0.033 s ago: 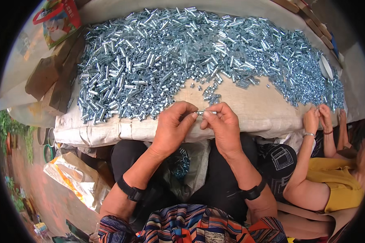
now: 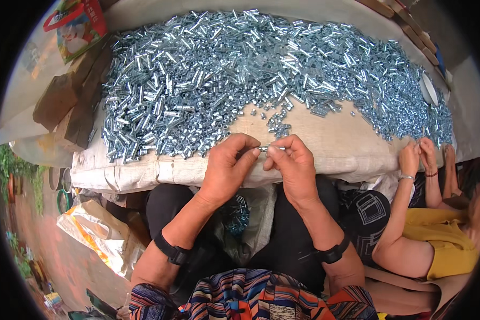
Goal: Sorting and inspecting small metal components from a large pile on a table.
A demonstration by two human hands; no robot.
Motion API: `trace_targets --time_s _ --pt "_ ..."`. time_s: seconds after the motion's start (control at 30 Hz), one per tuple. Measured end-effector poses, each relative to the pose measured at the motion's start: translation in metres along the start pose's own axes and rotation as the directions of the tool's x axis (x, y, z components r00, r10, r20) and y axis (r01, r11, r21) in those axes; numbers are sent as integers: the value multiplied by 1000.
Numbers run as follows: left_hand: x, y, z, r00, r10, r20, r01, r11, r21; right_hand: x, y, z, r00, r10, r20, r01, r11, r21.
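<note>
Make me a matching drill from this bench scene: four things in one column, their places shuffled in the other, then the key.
Things
1. Small metal item
2. Metal pile
3. Wooden blocks
4. White oval object

Places
A. Beside the pile's left edge
B. Toward the pile's right end
C. Pinched by the left hand and right hand
D. Heaped on the pale cloth

Right pairs: 1-C, 2-D, 3-A, 4-B

Silvery metal piece [image 2: 263, 149] — level, between hands [image 2: 226, 166]
</note>
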State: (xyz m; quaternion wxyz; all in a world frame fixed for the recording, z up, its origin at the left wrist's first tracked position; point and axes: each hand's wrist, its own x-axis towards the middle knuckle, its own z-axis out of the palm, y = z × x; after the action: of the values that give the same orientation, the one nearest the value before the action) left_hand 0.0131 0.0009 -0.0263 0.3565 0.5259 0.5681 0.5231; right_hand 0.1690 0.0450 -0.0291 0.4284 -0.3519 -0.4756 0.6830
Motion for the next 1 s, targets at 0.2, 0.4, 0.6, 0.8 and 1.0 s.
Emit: trace_targets --time_s 0.2,0.4,0.6,0.8,1.0 --pt "0 2 -1 995 -94 45 101 971 -215 4 0 -2 993 87 84 -108 949 297" --pt "0 3 1 986 -156 52 162 868 -469 4 -2 0 993 58 104 -87 948 305" --pt "-1 3 -3 990 -112 85 132 951 -279 1 -1 2 995 53 86 -78 942 327" --pt "0 5 -5 998 -18 68 21 999 -35 -2 1 6 998 50 24 -54 970 236" --pt "1 -2 -4 970 241 17 -233 919 318 3 9 6 1000 27 -16 -30 964 -264"
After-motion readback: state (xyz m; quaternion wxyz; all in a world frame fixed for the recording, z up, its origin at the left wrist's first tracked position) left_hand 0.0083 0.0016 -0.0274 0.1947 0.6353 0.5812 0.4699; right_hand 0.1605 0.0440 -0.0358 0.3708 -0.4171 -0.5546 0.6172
